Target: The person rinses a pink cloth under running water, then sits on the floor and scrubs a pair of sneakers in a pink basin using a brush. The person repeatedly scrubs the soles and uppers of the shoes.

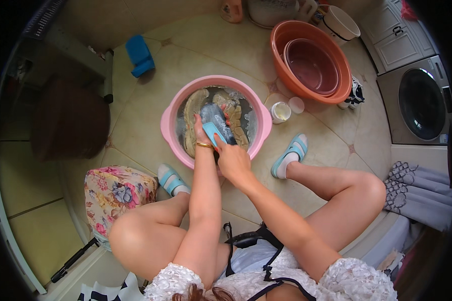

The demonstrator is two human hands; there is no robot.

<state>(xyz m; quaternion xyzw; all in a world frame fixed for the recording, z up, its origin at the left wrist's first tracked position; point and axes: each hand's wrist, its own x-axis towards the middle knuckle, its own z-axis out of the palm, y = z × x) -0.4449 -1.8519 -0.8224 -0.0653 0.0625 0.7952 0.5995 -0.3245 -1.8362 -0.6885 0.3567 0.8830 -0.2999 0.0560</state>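
Observation:
A pink two-handled basin stands on the floor in front of me, with water and suds in it. Two beige chunky-soled shoes lie inside. Between them is a dark grey-blue shoe part streaked with white foam; whether it belongs to one of them I cannot tell. My left hand, with a gold bangle at the wrist, is wrapped around this dark part, red nails showing on its far side. Closed around a light blue scrubbing brush, my right hand presses it against the foamy surface; the bristles are hidden.
Right of the basin stand an open jar of pale paste and its lid. Beyond are nested orange-brown basins, black-and-white shoes and a washing machine. A blue plastic item lies far left; a floral-covered seat is near my left knee.

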